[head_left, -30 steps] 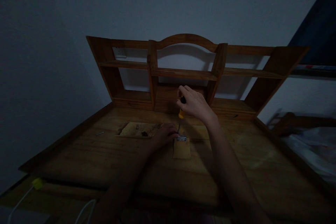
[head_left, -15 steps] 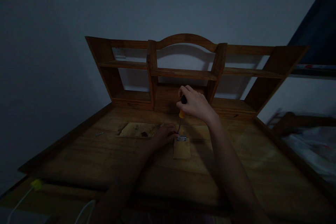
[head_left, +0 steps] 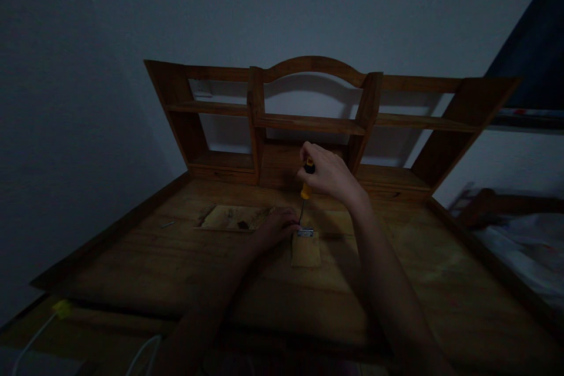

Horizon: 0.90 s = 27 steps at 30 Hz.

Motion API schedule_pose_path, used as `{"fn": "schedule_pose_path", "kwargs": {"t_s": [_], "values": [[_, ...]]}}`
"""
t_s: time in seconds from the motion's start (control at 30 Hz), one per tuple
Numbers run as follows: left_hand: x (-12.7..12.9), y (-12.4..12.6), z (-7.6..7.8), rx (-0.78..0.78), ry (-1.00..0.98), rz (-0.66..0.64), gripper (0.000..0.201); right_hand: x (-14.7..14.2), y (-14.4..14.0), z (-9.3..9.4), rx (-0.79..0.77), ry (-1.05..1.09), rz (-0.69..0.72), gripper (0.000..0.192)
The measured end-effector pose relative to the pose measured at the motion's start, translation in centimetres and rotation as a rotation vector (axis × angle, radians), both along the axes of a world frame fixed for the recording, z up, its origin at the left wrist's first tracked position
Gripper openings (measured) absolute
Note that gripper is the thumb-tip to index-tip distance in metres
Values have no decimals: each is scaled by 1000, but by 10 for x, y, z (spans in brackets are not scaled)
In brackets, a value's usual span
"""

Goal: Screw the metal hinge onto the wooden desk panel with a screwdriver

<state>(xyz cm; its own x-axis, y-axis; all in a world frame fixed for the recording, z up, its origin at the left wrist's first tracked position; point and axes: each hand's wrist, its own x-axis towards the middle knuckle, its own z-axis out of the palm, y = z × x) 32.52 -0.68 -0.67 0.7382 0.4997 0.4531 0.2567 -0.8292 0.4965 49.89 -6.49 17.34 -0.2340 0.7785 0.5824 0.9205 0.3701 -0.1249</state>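
Observation:
My right hand [head_left: 328, 171] is wrapped round the upper handle of a black and yellow screwdriver [head_left: 305, 190]. The tool stands nearly upright, its thin shaft running down to a small metal hinge [head_left: 305, 232]. Beneath the hinge, a small pale wooden block [head_left: 306, 250] lies flat on the desk, against a longer wooden board [head_left: 224, 217] with rough dark patches. My left hand [head_left: 278, 225] rests over this board, its fingers drawn together beside the shaft's tip and the hinge's left end. What the fingertips pinch, if anything, is hidden.
A wooden desk [head_left: 145, 270] carries a shelf unit [head_left: 308, 123] along its back edge. At the left lies a small thin metallic piece [head_left: 168, 224]. A yellow object with a white cord [head_left: 61, 309] is at the front left. Bedding [head_left: 524, 247] shows at the right.
My right hand's grip on the screwdriver has shifted slightly, showing more yellow at the handle's top. My left hand, the hinge and the block stay in place.

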Motion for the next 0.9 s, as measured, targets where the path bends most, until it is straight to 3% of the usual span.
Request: {"fn": "schedule_pose_path", "kwargs": {"t_s": [0.13, 0.4, 0.7, 0.8, 0.9], "values": [[0, 1, -2, 12, 0, 10, 15, -3, -5, 1, -43, 15, 26, 25], [0, 1, -3, 33, -13, -5, 13, -2, -3, 1, 3, -56, -20, 14], [1, 3, -6, 19, -22, -2, 16, -5, -3, 1, 3, -41, -49, 22], [1, 3, -7, 21, -21, -8, 15, -3, -2, 0, 19, -45, -24, 19], [1, 3, -6, 37, -29, 6, 16, -2, -4, 0, 13, -17, 24, 28]]}}
